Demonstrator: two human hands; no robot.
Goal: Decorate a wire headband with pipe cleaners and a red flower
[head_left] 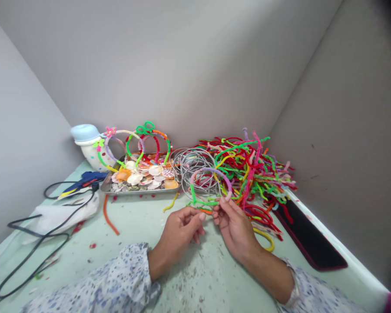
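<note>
My right hand (pixel 234 228) pinches a headband (pixel 211 169) between thumb and index finger at its lower right end. The band is a curved hoop wrapped in purple, pink and green pipe cleaner, held upright above the table. A green fuzzy length runs across its bottom towards my fingertips. My left hand (pixel 179 230) is just to the left, apart from the right one, its fingers curled and thumb pressed towards them. Whatever it may hold is hidden. An orange pipe cleaner (pixel 206 211) shows close to its thumb tip.
Behind are a metal tray (pixel 140 191) of shells, finished headbands (pixel 164 139), bare wire hoops (pixel 189 161) and a heap of pipe cleaners (pixel 257 169). A white bottle (pixel 93 150), a blue glue gun (pixel 87 177) and its black cable (pixel 29 256) lie left. A black flat object (pixel 313 239) lies right.
</note>
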